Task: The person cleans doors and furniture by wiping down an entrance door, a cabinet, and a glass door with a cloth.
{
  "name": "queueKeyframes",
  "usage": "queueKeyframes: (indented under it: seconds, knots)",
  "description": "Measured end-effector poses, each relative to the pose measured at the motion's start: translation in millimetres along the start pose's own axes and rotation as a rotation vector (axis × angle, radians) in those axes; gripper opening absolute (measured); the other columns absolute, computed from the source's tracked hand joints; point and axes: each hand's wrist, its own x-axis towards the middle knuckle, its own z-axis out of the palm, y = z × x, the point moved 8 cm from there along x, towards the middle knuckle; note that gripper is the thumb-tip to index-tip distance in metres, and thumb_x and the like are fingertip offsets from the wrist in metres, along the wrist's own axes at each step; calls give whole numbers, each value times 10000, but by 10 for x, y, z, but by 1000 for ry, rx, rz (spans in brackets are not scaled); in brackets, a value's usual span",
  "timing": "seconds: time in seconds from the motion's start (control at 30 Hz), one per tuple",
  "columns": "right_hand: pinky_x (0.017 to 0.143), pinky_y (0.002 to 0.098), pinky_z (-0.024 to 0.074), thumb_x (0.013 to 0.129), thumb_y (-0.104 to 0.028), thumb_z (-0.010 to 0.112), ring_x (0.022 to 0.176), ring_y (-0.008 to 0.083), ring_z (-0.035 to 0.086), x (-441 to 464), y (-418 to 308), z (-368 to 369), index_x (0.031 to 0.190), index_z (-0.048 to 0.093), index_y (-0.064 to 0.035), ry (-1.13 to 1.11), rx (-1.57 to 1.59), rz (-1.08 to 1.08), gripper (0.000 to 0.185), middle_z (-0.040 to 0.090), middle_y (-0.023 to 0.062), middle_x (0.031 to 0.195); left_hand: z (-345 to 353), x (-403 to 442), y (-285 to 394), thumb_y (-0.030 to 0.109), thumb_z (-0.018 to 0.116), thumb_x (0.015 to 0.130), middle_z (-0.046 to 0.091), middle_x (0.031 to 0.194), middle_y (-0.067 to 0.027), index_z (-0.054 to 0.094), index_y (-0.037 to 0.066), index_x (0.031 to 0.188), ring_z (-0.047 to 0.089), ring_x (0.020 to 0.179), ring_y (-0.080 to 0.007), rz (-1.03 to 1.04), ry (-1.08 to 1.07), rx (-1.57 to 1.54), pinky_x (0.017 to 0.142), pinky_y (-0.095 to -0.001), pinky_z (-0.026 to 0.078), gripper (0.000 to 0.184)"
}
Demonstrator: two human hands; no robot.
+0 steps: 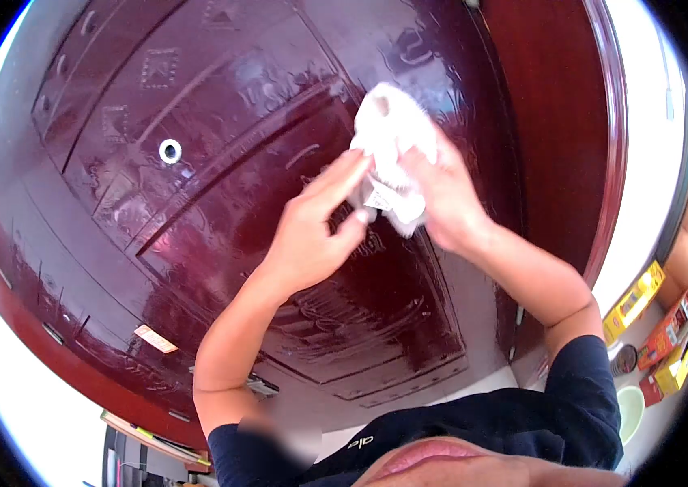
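A crumpled white cloth (399,134) with a small label is bunched between my two hands, in front of a glossy dark-red panelled door (279,203). From the left, the fingers and thumb of my left hand (311,231) close on the cloth's near edge by the label. My right hand (451,195) grips its right side, the fingers partly hidden in the folds. Whether the cloth touches the door, I cannot tell.
A round white-rimmed peephole (170,152) and an orange-and-white sticker (156,338) are on the door. At lower right are a yellow box (634,302), a red box (665,331) and a pale green basin (629,414). A dark-red door frame (559,105) runs along the right.
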Motion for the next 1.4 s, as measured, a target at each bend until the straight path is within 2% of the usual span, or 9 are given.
queueKeyframes:
  seconds: [0.17, 0.27, 0.53, 0.67, 0.9, 1.1, 1.2, 1.27, 1.4]
  knots:
    - [922, 393, 496, 947, -174, 574, 1042, 244, 636, 676, -1198, 210, 1411, 442, -43, 207, -707, -985, 500, 621, 178, 1211, -744, -434, -360, 72, 549, 885, 454, 1496, -173, 460, 19, 1446, 353, 1439, -305, 3, 385, 297, 1192, -409, 229, 571]
    - [1175, 439, 196, 1008, -336, 497, 1433, 349, 262, 1254, -1559, 472, 1507, 204, 63, 135, -1053, -1397, 703, 301, 247, 1521, -1041, -755, -700, 187, 519, 944, 307, 1578, -186, 401, 54, 1489, 224, 1482, -373, -136, 501, 769, 1199, -490, 165, 573]
    - [925, 547, 383, 978, -346, 433, 1069, 413, 543, 2417, -1494, 1424, 1212, 538, -10, 597, -1416, -1391, 423, 584, 247, 1127, -1158, -1182, -1446, 290, 448, 983, 224, 1608, -189, 290, 44, 1532, 158, 1495, -397, -285, 522, 988, 1189, -552, 127, 622]
    - [892, 496, 472, 845, -371, 604, 1109, 326, 605, 2117, -207, 2380, 1178, 621, -61, -271, -1902, -1169, 455, 586, 223, 1265, -1206, -1284, -1391, 236, 472, 963, 282, 1580, -208, 332, 3, 1499, 208, 1482, -400, -133, 674, 844, 1185, -554, 151, 602]
    - [1138, 492, 275, 849, -380, 629, 1344, 315, 410, 957, 393, 1907, 1401, 524, -210, -1006, -1577, -1346, 587, 529, 133, 1357, -1341, -1379, -1424, 246, 439, 993, 343, 1547, -217, 380, -31, 1463, 259, 1459, -403, -176, 796, 771, 1181, -524, 189, 548]
    - [967, 504, 435, 935, -346, 501, 1146, 377, 559, 2517, -1487, 1134, 1179, 636, -62, 74, -1735, -1179, 398, 609, 206, 1208, -1315, -1373, -1397, 202, 488, 952, 342, 1558, -188, 439, 8, 1442, 255, 1466, -390, -183, 776, 817, 1176, -549, 180, 529]
    - [935, 499, 453, 911, -240, 499, 1092, 376, 579, 2630, -1831, 835, 1293, 576, -82, 552, -1520, -1692, 421, 596, 215, 1207, -1318, -1385, -1404, 200, 487, 951, 332, 1564, -186, 434, 11, 1447, 249, 1469, -388, -206, 766, 823, 1176, -554, 177, 533]
    - [973, 532, 416, 941, -359, 486, 1168, 375, 540, 2604, -1603, 834, 1170, 633, -28, 534, -1782, -1136, 429, 594, 228, 1223, -1316, -1373, -1387, 181, 471, 951, 323, 1565, -195, 426, -5, 1445, 242, 1468, -393, -215, 749, 842, 1188, -527, 176, 530]
    - [1067, 553, 348, 901, -308, 569, 1229, 426, 461, 1417, -527, 453, 1268, 546, 11, 90, -1832, -1248, 486, 452, 241, 1396, -1325, -1409, -1421, 200, 485, 949, 313, 1575, -176, 417, 18, 1458, 224, 1478, -384, -224, 752, 830, 1181, -555, 170, 545]
